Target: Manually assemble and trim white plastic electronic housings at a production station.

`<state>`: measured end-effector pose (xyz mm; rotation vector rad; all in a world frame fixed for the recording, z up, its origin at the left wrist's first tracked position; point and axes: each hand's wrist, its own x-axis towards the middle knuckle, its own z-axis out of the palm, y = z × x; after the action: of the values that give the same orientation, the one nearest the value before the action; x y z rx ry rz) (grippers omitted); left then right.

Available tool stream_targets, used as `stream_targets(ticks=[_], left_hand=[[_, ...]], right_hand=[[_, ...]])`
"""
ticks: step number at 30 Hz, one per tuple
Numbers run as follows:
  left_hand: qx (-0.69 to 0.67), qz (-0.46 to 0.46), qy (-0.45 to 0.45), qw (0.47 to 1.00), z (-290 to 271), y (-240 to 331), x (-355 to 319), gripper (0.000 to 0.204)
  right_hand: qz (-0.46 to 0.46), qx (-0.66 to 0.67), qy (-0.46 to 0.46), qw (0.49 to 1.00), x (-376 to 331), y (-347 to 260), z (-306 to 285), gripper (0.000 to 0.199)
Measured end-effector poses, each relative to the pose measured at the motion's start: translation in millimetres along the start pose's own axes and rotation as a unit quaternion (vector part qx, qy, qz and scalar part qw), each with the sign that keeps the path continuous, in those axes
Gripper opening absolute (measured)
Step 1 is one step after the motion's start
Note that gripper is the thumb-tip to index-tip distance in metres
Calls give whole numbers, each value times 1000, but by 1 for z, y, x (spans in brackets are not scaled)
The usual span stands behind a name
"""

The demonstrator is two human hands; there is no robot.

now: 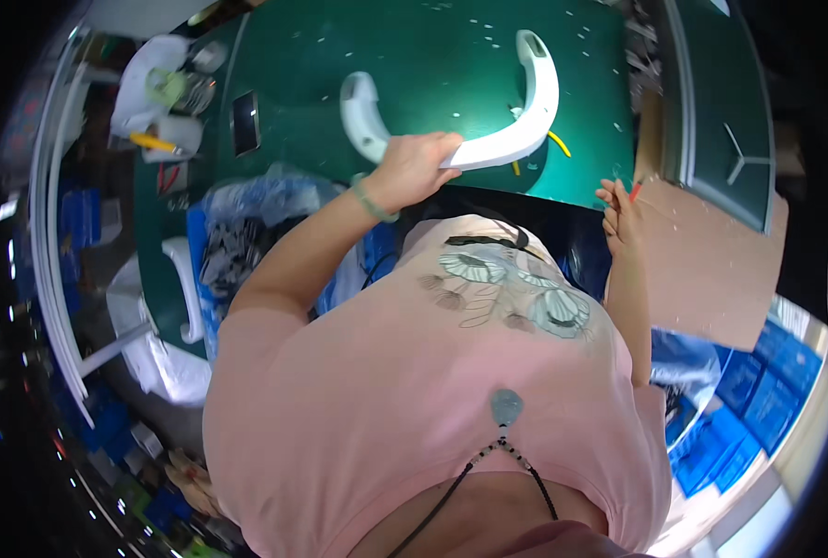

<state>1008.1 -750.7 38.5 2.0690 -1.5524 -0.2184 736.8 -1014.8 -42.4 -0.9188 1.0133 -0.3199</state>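
Workbench surface (451, 56): dark green mat, lit brightly near its middle, scattered with small pale flecks and bits. Its near edge meets the person's pink shirt (414, 391).

Left hand (412, 167): closed around the near span of a white U-shaped plastic part (525, 121), fingers wrapped over its edge. A pale green band sits on that wrist. The part lies over the mat with both ends pointing away from the person; the left end is rounded and thick, the right end has a slot in it.

Right hand (621, 212): at the right edge of the mat, fingers held close together, pinching a small red piece (634, 191). Grip detail is too small to judge further.

Yellow wire ends (559, 143) lie on the mat just beside the part's right arm.

Other items: a small dark rectangular device (245, 122) on the mat, left of the part. A cluster of white plastic pieces and a yellow-handled tool (153, 142) at far left. A second white curved part (185, 288) at the mat's left edge. A blue bin with clear bags (237, 232) sits under the left forearm.

Surroundings: brown board (702, 260) at right, blue crates (758, 381) lower right, a grey-framed panel (721, 112) upper right. Periphery is dark and distorted.
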Motion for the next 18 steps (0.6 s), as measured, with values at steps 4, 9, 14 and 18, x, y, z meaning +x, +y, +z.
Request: stream_targets(ticks=[4, 9, 14, 18], left_hand=[[96, -13, -103, 990, 37, -11, -6, 26], [129, 83, -7, 988, 14, 36, -19, 23], [175, 132, 45, 975, -1, 56, -33, 29], [196, 149, 76, 966, -11, 61, -34, 30]], right_hand=[[-8, -64, -19, 998, 8, -7, 13, 46], [-63, -37, -40, 997, 15, -44, 50, 51], [-122, 11, -72, 990, 7, -88, 71, 39], [-146, 7, -87, 985, 6, -95, 64, 38]])
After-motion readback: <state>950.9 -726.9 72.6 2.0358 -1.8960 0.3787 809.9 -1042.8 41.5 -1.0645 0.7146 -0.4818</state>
